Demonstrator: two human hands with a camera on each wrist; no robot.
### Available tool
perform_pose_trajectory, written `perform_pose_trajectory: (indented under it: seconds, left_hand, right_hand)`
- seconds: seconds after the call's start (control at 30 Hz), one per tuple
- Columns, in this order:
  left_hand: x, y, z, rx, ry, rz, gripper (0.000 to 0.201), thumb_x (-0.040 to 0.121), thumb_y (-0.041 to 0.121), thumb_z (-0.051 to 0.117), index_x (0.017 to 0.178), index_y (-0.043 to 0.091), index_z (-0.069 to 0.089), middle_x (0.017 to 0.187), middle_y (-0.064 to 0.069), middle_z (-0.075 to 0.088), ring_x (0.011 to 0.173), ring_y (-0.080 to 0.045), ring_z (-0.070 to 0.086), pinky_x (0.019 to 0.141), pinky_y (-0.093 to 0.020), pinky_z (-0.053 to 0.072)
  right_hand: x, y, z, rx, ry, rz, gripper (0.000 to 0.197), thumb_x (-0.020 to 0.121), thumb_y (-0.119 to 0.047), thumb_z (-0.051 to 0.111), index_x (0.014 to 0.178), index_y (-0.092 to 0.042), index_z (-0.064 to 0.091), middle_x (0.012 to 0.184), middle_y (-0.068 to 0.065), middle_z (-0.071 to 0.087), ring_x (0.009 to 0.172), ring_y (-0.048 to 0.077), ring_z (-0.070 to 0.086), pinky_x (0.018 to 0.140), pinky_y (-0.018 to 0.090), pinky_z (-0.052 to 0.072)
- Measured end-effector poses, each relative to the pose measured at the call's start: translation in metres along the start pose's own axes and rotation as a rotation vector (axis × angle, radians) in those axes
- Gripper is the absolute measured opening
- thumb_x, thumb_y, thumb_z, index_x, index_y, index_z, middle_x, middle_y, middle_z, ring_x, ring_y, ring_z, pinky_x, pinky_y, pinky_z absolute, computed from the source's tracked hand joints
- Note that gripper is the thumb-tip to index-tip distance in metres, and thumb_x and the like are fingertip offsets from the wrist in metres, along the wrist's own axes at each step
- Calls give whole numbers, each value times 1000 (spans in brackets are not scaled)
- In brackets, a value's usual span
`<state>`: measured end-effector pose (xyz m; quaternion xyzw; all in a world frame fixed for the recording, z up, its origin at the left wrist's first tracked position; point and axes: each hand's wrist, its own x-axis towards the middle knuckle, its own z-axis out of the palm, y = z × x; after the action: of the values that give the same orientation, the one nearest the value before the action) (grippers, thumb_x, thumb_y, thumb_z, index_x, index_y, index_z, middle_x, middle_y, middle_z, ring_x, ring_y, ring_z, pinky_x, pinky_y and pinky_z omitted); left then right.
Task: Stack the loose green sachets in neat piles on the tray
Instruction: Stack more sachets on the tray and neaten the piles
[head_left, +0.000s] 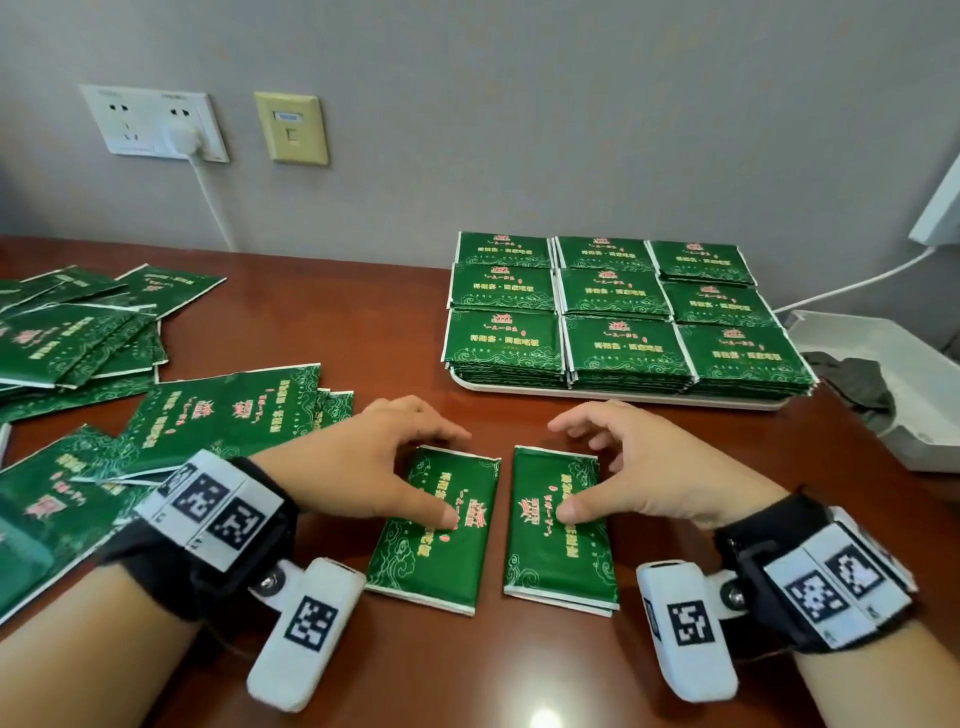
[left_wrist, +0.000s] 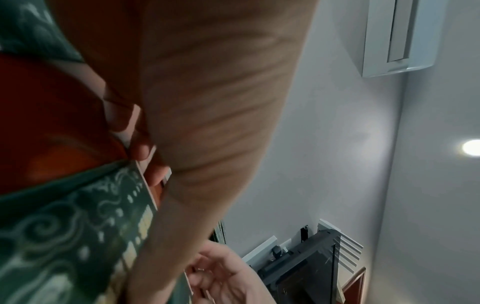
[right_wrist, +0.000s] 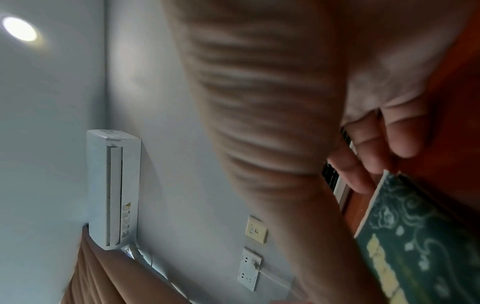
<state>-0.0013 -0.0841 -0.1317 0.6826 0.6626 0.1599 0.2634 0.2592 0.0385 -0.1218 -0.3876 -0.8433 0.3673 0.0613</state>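
Two green sachets lie side by side on the brown table in the head view, the left sachet (head_left: 436, 551) and the right sachet (head_left: 561, 561). My left hand (head_left: 456, 477) grips the left one, thumb on its top and fingers curled over its far end. My right hand (head_left: 560, 470) holds the right one the same way. The left wrist view shows a fingertip (left_wrist: 141, 152) against the left sachet's (left_wrist: 64, 236) edge. The right wrist view shows curled fingers (right_wrist: 405, 133) beyond the right sachet (right_wrist: 420, 236). The white tray (head_left: 613, 397) behind carries several neat sachet piles (head_left: 618, 312) in rows.
Loose sachets (head_left: 78, 338) lie scattered at the left, with more (head_left: 223, 410) close to my left wrist. A white box (head_left: 914, 364) holding a dark cloth (head_left: 852, 384) stands right of the tray. A white cable (head_left: 857, 283) runs behind it. Wall sockets (head_left: 156, 122) are at the back.
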Motion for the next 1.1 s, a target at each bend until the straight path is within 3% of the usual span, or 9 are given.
perform_pose_trajectory:
  seconds: [0.17, 0.33, 0.47, 0.57, 0.63, 0.7, 0.87, 1.0, 1.1]
  left_hand:
    - [3, 8, 3, 66, -83, -42, 84, 65, 58, 85, 138, 49, 44, 115, 24, 47, 114, 5, 39, 101, -25, 39]
    - [1, 14, 2, 28, -79, -76, 43, 66, 50, 87, 97, 33, 63, 101, 16, 56, 94, 0, 55, 84, -26, 49]
    - [0, 9, 3, -279, -39, -65, 29, 77, 26, 86, 92, 12, 65, 92, -1, 75, 86, -19, 73, 79, -37, 59]
    - [-3, 6, -2, -458, 52, -54, 25, 84, 22, 77, 97, 7, 63, 90, -10, 76, 76, -23, 73, 64, -32, 59]
    - [-4, 4, -1, -557, 129, -47, 36, 82, 32, 76, 102, 7, 59, 89, -18, 73, 64, -22, 65, 48, -29, 50]
    - [-2, 1, 0, -750, 240, -48, 44, 80, 39, 82, 103, 11, 57, 89, -24, 69, 57, -26, 59, 46, -31, 46]
    - [18, 24, -17, -916, 598, -37, 27, 100, 16, 56, 123, 28, 54, 62, 3, 59, 32, -12, 36, 31, -15, 23]
    - [58, 64, -44, -899, 604, 19, 31, 101, 2, 49, 123, 24, 50, 89, -7, 58, 39, -15, 50, 32, -18, 28]
    - [95, 99, -56, -867, 611, 51, 37, 101, 5, 51, 128, 30, 46, 100, -12, 54, 48, -15, 61, 37, -22, 34]
  right_hand:
    - [-2, -3, 3, -101, -96, -10, 93, 53, -38, 98, 132, -44, 49, 119, -18, 55, 106, -2, 54, 91, 27, 48]
    - [-3, -5, 3, -64, -140, 19, 56, 54, -27, 100, 97, -22, 65, 90, -6, 76, 79, 11, 72, 81, 43, 59]
    - [0, -2, 2, 33, -110, 4, 36, 67, -22, 94, 92, -13, 69, 88, -2, 77, 83, 17, 73, 85, 45, 59]
    - [-2, -1, -5, 285, -21, -45, 20, 84, -19, 81, 99, -14, 69, 95, 4, 77, 90, 20, 73, 84, 41, 59]
    - [-3, -1, -10, 416, 59, -71, 18, 90, -24, 73, 105, -16, 67, 101, 7, 76, 89, 23, 72, 71, 42, 55]
    - [-4, -1, -13, 541, 189, -65, 20, 94, -30, 67, 111, -18, 64, 103, 6, 74, 79, 24, 68, 57, 37, 46]
    - [1, 2, -22, 832, 470, -24, 16, 97, -36, 61, 106, -24, 56, 96, 0, 59, 49, 9, 42, 47, 27, 30]
    - [6, 11, -31, 1016, 604, -8, 11, 99, -31, 58, 109, -26, 55, 103, 2, 52, 49, 7, 37, 45, 21, 31]
    - [8, 19, -41, 1170, 735, 28, 25, 103, -25, 55, 127, -20, 53, 118, -3, 53, 56, 8, 42, 50, 22, 35]
